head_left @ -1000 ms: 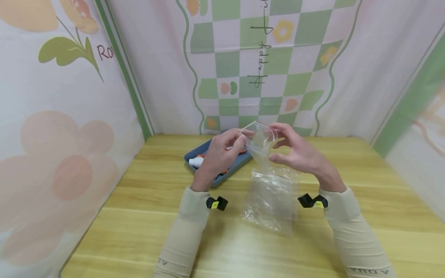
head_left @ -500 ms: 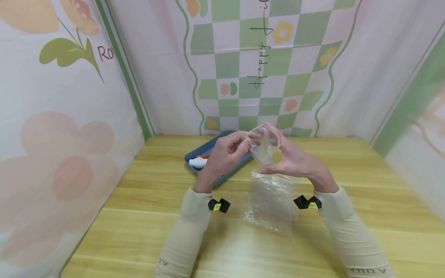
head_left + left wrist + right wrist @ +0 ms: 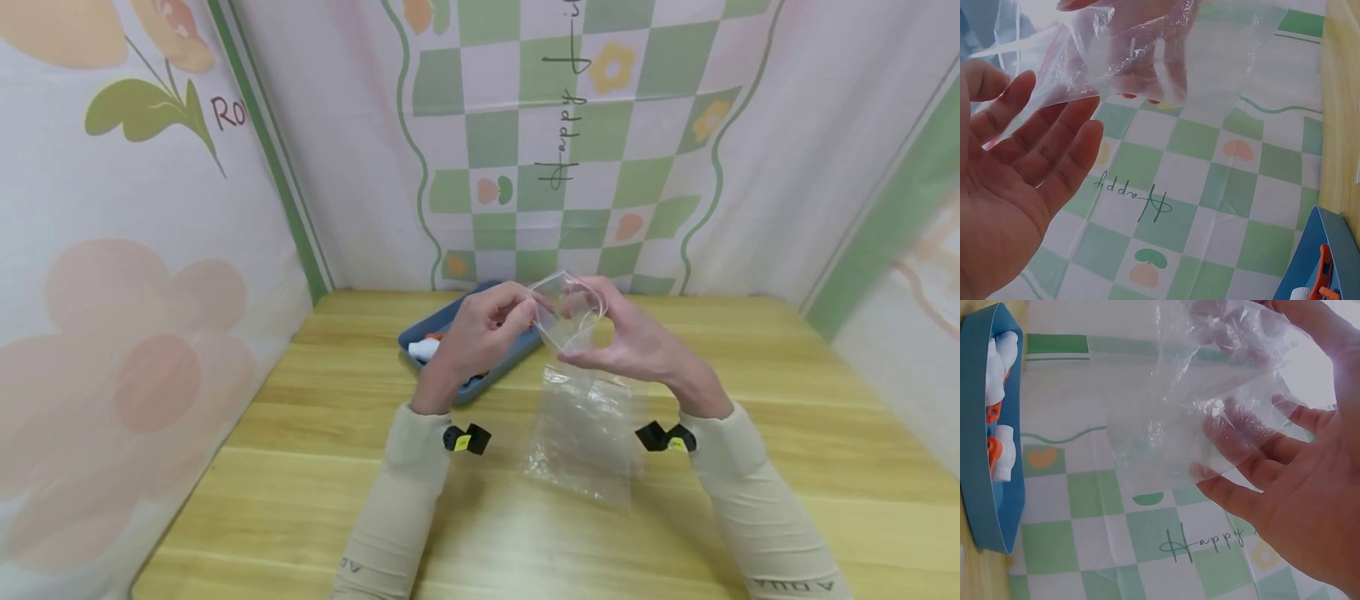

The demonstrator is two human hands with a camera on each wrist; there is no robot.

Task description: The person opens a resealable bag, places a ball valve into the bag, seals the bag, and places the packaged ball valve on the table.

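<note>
Head | left hand (image 3: 483, 333): fingers pinching bag (image 3: 564, 331) at rim | right hand (image 3: 637, 343) opposite: fingers curled round it

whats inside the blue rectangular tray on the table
Inside the blue rectangular tray, the right wrist view shows white rounded items and orange plastic-looking pieces. In the head view the left hand covers its middle; anything beneath those items is hidden.

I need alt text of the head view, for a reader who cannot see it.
A person's left hand and right hand hold a clear plastic bag, mouth open, above a wooden table. At least one more clear bag lies there, nearer the camera; a blue tray with white and orange items sits partly behind the left hand.
</note>
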